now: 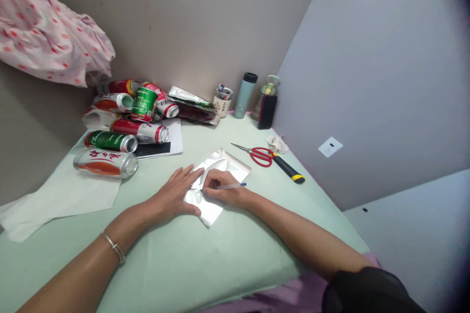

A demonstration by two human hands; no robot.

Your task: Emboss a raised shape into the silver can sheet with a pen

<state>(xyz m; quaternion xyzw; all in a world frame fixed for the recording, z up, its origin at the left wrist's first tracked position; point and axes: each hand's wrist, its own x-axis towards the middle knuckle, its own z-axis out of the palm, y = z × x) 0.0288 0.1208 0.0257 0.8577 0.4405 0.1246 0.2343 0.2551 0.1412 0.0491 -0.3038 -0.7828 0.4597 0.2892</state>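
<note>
A flat, shiny silver metal sheet point(227, 166) lies on the pale green table point(205, 259). My left hand point(176, 193) rests flat on the sheet's left part, fingers spread, pressing it down. My right hand point(222, 190) grips a pen point(233, 186) with a blue end, its tip touching the sheet near my left fingertips. A thin bracelet sits on my left wrist.
Red-handled scissors point(259, 155) and a black-and-yellow utility knife point(290, 169) lie to the right of the sheet. Several drink cans point(127, 122) pile up at the back left. A pen cup point(223, 101), a flask point(245, 95) and a white sheet of paper point(62, 195) also stand around.
</note>
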